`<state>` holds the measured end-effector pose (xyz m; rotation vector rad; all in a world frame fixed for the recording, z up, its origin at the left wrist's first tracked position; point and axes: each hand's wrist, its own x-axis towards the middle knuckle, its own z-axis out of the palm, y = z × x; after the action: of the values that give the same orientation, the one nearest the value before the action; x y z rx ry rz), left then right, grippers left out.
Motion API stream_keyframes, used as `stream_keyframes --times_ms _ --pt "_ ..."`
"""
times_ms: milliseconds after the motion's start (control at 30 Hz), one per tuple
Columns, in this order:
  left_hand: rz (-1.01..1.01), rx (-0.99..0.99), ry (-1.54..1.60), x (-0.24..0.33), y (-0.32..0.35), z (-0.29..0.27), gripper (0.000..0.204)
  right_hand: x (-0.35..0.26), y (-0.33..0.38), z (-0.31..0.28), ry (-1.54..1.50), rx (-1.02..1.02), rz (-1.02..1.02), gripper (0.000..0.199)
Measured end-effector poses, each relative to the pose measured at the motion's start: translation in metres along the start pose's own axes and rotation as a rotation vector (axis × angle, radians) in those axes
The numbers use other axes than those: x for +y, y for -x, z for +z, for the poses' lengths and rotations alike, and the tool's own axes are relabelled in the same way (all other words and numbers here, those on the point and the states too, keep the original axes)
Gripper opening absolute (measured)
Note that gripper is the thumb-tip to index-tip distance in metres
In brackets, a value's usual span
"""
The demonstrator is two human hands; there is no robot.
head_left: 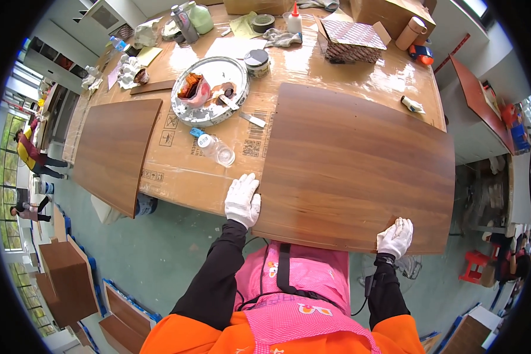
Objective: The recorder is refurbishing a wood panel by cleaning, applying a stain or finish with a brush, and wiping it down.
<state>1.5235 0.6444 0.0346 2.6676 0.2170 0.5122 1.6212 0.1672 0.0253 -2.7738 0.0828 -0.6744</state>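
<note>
A large brown wood-grain board (360, 168) lies on the cardboard-covered table, its front edge close to my body. At the board's left edge rests my left hand (243, 202) in a white glove, fingers stretched forward and slightly apart. My right hand (395, 238), also gloved in white, presses on the board near its front right edge. Its fingers are bunched together, and whatever may be under them is hidden. A small dark mark shows beside those fingers. Left of the board are a clear plastic bottle (223, 154) with a white cap and a putty knife (253, 120).
A paint-smeared round lid (239, 74) carries a pink bowl (196, 91) of reddish-brown filler. Another brown board (113, 150) lies at the left. Behind stand a tin (257, 62), a glue bottle (294, 20) and a patterned carton (353, 44). Two people are far left.
</note>
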Motion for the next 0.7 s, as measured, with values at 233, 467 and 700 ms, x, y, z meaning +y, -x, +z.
stream_keyframes --times_ms 233,467,700 --pt "-0.041 -0.022 -0.027 -0.004 0.006 -0.005 0.039 -0.007 -0.004 0.003 0.071 -0.051 0.113 0.027" --pt "-0.057 -0.01 -0.011 -0.003 0.0 -0.009 0.04 -0.116 -0.091 0.016 -1.243 -0.509 0.544 0.035" --pt "-0.052 -0.036 0.059 -0.004 -0.007 -0.007 0.037 -0.363 -0.077 0.038 -1.164 -0.852 0.032 0.043"
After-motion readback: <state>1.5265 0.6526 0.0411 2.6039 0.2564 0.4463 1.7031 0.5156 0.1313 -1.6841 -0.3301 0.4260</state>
